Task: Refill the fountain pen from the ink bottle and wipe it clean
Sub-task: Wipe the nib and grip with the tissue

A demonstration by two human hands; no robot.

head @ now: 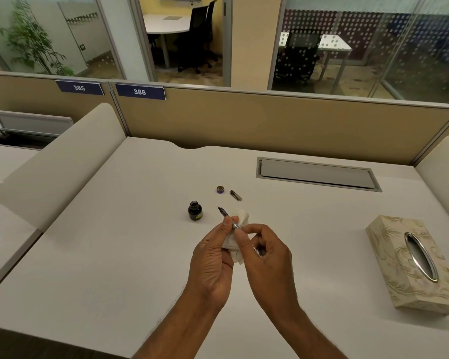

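**Pen held in tissue above the tabletop**

Both hands meet over the middle of the white tabletop [114,255]. The left hand [213,257] pinches a crumpled white tissue [240,215] around the fountain pen [224,213], thumb pressed on the barrel. The right hand [266,252] grips the pen's rear end with curled fingers. The nib points far-left, bare beyond the tissue. Just left of it stands the open ink bottle [195,210]. Farther back lie the bottle cap [220,189] and, to its right, the pen cap [236,195]. A patterned tissue box [412,263] sits at the right.
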